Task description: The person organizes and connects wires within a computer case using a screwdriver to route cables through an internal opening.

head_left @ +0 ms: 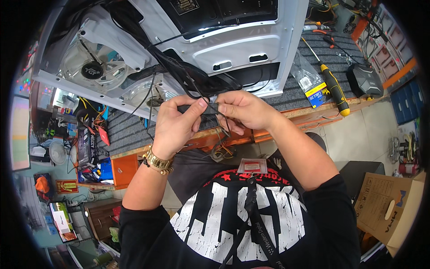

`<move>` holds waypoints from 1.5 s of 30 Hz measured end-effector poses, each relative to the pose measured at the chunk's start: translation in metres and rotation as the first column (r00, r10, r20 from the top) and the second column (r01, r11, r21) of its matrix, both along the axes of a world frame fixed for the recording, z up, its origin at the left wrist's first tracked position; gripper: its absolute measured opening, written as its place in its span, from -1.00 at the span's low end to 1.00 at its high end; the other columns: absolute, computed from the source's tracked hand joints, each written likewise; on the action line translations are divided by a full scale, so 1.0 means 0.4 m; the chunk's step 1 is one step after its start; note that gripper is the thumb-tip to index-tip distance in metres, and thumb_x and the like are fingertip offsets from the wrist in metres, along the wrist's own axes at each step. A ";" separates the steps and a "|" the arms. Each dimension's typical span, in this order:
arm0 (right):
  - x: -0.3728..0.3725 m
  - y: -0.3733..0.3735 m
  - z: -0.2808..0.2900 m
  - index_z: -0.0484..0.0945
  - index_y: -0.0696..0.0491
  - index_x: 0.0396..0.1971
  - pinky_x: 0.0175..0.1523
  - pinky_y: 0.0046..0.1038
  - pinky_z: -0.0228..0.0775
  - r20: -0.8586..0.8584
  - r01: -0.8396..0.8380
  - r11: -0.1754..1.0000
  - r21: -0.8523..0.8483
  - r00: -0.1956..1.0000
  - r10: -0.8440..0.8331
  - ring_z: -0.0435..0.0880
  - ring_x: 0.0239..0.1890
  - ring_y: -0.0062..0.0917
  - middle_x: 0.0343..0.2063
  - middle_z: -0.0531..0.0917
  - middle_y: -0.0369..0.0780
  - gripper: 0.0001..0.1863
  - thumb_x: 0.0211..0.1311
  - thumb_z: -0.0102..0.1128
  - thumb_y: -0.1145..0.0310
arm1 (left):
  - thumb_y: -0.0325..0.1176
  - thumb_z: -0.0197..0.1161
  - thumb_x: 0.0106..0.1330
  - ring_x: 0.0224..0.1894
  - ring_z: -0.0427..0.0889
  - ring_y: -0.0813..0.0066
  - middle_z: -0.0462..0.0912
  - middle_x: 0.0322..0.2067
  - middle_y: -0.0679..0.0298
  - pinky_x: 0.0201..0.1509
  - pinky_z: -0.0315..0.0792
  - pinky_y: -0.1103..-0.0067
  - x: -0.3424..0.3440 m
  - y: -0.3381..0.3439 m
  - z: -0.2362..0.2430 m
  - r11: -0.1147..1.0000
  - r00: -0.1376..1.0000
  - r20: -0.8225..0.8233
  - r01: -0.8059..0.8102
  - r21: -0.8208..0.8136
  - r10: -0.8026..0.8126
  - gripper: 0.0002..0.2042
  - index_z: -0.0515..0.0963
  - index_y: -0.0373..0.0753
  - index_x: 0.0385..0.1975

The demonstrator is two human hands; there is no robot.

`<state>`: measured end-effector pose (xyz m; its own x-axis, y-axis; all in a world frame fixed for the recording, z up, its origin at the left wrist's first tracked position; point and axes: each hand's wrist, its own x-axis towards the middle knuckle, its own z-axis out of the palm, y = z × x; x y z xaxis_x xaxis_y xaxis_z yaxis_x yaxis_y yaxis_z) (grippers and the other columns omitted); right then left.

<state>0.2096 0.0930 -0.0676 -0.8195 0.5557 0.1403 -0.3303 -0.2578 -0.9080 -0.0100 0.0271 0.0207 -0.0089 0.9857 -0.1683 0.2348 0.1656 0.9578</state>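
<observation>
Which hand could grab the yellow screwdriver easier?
Probably the right hand. The yellow screwdriver lies on the mat at the person's right, nearer that hand. The left hand is farther away, and both hands are pinching the black cables now.

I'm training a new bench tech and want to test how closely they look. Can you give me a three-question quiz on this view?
1. True or false: both hands grip the black cables that run out of the white computer case.
2. Which wrist wears the gold bracelet? A) left B) right
3. What tool with a yellow and black handle lies on the grey mat?

Key: 1 true: left hand and right hand pinch them. 2 A. 3 the screwdriver.
</observation>
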 end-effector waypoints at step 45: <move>-0.001 0.029 -0.021 0.61 0.10 -0.15 -0.60 -0.60 0.27 -0.093 -0.145 0.987 -0.066 0.986 0.138 0.53 -0.70 -0.65 -0.41 0.77 -0.19 -0.69 0.77 0.09 0.18 | -0.23 0.52 0.53 -0.75 0.31 0.70 0.49 -0.69 0.38 -0.68 0.09 0.64 0.002 0.012 0.001 0.999 1.000 -0.007 -0.020 -0.047 0.020 -0.71 0.58 -0.29 -0.17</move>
<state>0.2091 0.1046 -0.0759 -0.8769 0.4463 0.1788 -0.3632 -0.3713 -0.8545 -0.0092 0.0320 0.0213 -0.0299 0.9764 -0.2141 0.2367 0.2150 0.9475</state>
